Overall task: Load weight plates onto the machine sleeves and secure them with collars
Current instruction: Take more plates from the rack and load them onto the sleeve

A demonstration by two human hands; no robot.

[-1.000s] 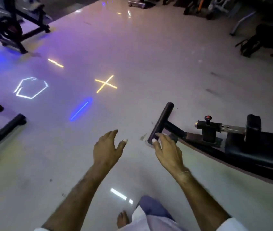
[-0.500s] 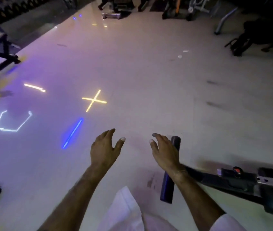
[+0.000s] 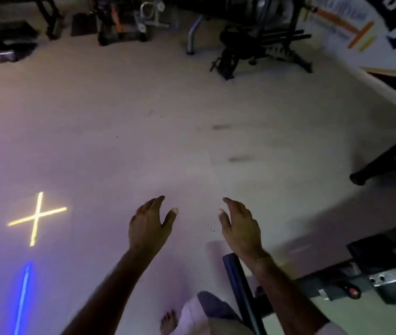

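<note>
A: Pale, glossy tiled floor [image 3: 192,122], and nothing carried across it. Both the left hand [image 3: 147,227] and the right hand [image 3: 239,229] hang in front with fingers loosely spread, holding nothing.

B: Any weight plates or collars?

A: None I can make out. The dark gym equipment along the floor's far edge [image 3: 259,37] is too dim to read. A black padded bar [image 3: 241,291] lies under the right wrist, near the floor's lower right corner.

B: So which step?

A: Probably walking off to fetch a plate. Next comes finding one and gripping it with both hands.
</note>
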